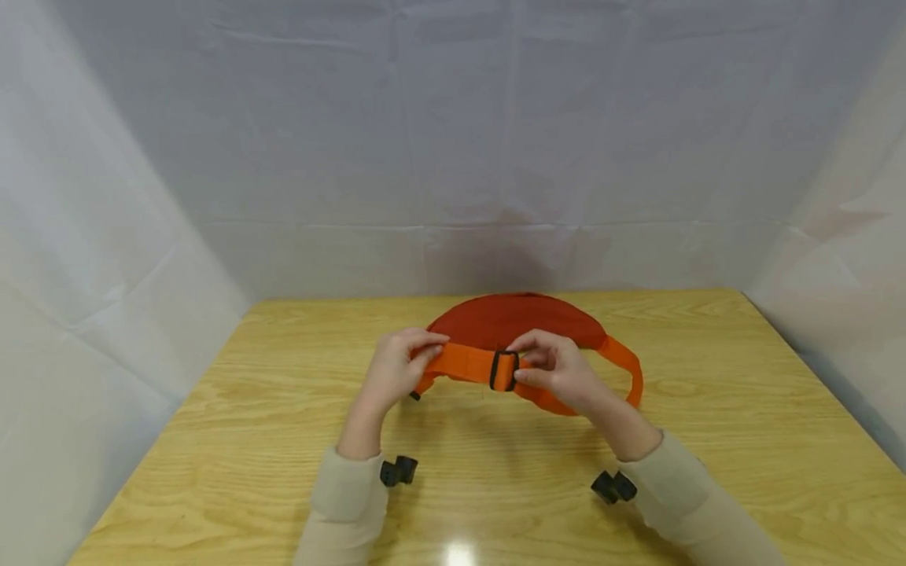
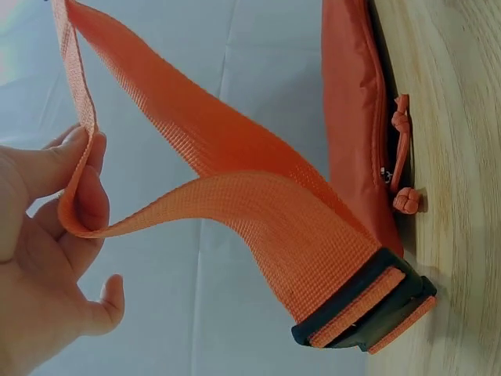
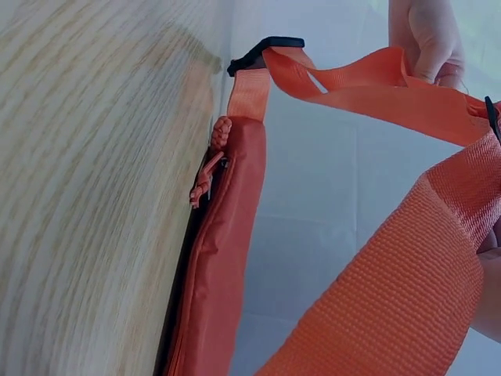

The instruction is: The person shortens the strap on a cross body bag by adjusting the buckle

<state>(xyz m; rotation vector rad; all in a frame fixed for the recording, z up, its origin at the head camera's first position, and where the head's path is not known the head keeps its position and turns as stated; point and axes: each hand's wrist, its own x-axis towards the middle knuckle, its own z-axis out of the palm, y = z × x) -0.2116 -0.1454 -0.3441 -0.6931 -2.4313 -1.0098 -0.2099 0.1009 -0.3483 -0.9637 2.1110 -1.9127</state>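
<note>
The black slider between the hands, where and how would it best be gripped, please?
I'd probably pinch the black slider by its right edge, coming from the right: its long rim there is a slim bar, the orange strap runs through its middle, and the left hand holds the strap further left.

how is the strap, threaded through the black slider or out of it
Threaded: in the head view, the orange strap crosses inside the black slider and shows on either side.
</note>
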